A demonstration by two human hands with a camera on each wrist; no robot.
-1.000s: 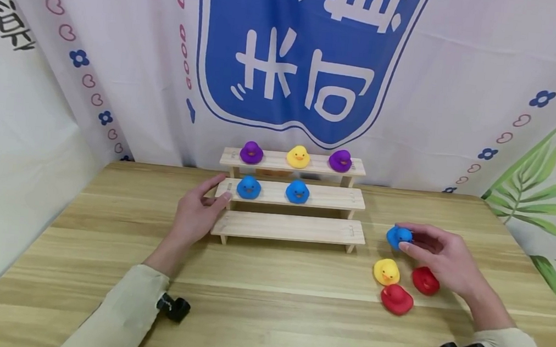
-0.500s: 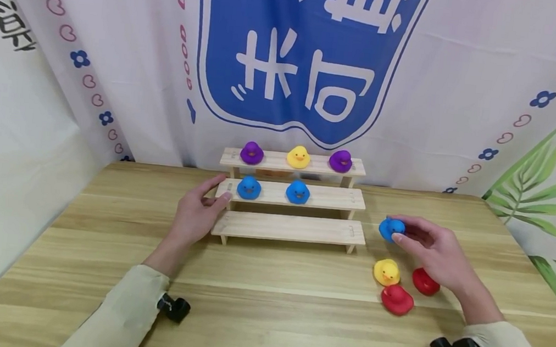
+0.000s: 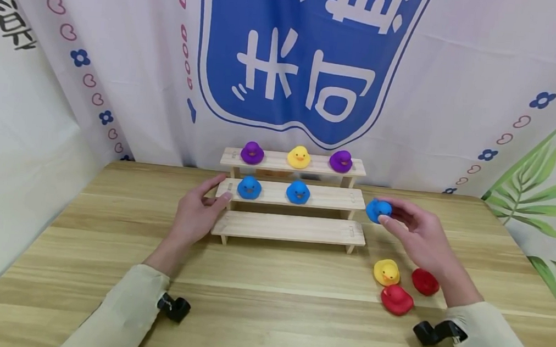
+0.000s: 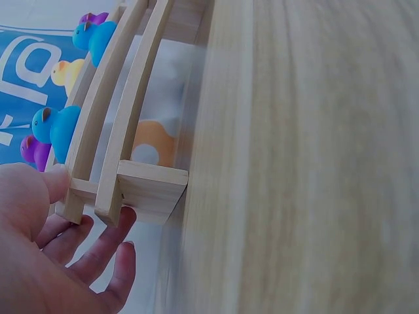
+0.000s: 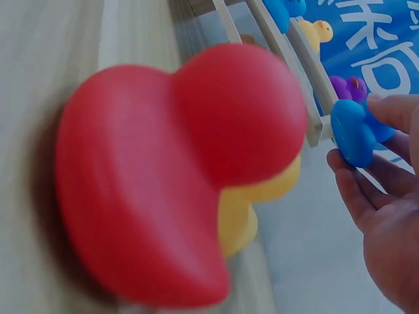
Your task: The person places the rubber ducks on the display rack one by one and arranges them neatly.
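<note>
My right hand [image 3: 419,230] pinches a blue rubber duck [image 3: 379,210] between thumb and fingers, just off the right end of the middle shelf. In the right wrist view the same blue duck [image 5: 354,134] shows its flat underside. At the left end of a three-step wooden display stand [image 3: 288,228], my left hand [image 3: 199,210] grips the middle shelf, thumb on top and fingers curled about its end. Two blue ducks [image 3: 298,192] sit on that shelf's left and middle. Up on the top shelf, a yellow duck [image 3: 299,157] stands between two purple ducks [image 3: 252,153].
On the table right of the stand lie a yellow duck [image 3: 387,272] and two red ducks [image 3: 397,299], close together. One red duck [image 5: 177,176] fills much of the right wrist view. A printed curtain [image 3: 157,75] hangs behind the stand.
My right hand has carried the blue duck up and left, from above the loose ducks to beside the middle shelf. The left hand and the stand have stayed still.
</note>
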